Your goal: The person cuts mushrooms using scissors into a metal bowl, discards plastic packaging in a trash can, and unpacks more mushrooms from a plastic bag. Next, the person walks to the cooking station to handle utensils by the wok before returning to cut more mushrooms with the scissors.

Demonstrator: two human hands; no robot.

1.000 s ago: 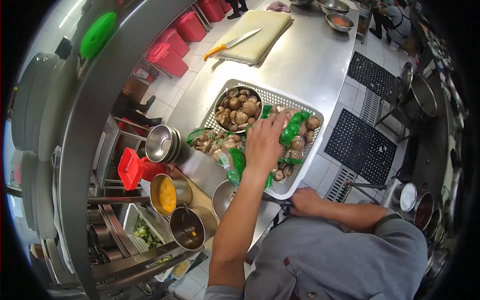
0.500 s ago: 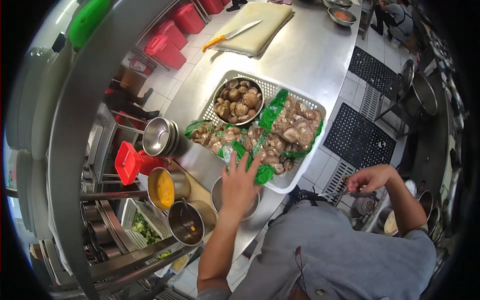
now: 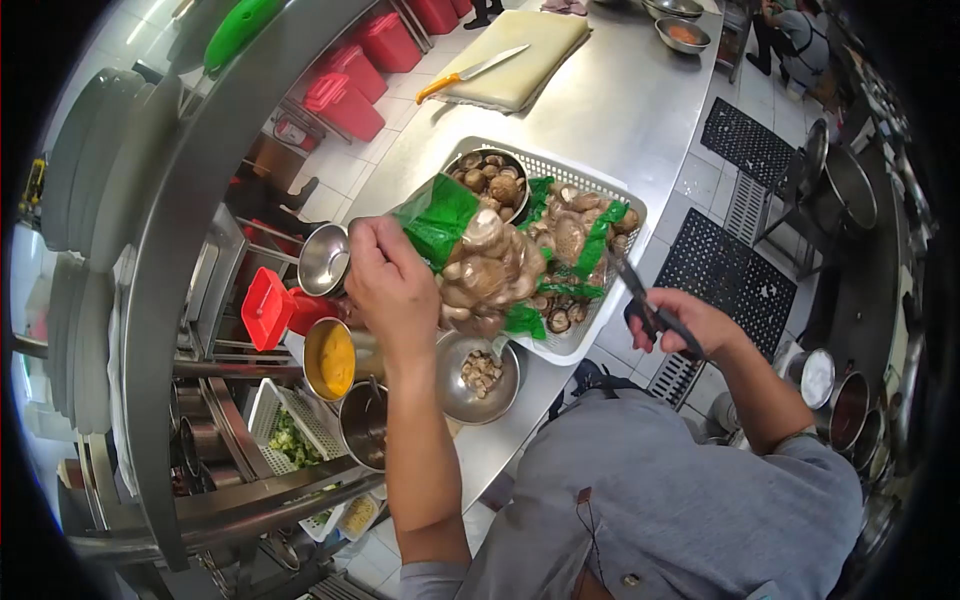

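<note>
A green-and-clear bag of mushrooms (image 3: 485, 268) is gripped at its green end by my left hand (image 3: 392, 280), lifted over the near left part of the white basket (image 3: 600, 325). My right hand (image 3: 682, 322) holds black scissors (image 3: 640, 300) by the handles, the blades pointing up beside the basket's right edge. More bagged mushrooms (image 3: 582, 225) lie in the basket, next to a metal bowl of loose mushrooms (image 3: 498, 182) partly hidden by the lifted bag. Below the bag, a steel bowl (image 3: 450, 395) contains small cut pieces (image 3: 482, 373).
A cutting board (image 3: 535, 45) with an orange-handled knife (image 3: 470, 74) lies at the far end of the steel table (image 3: 620, 130). Stacked bowls (image 3: 322, 262), a red container (image 3: 266, 308) and a pot of yellow liquid (image 3: 331, 360) are at left. A person (image 3: 795, 40) crouches far right.
My left hand has taken hold of a mushroom bag and raised it to the left. My right hand has moved left and up towards the basket, bringing the scissors into clear view.
</note>
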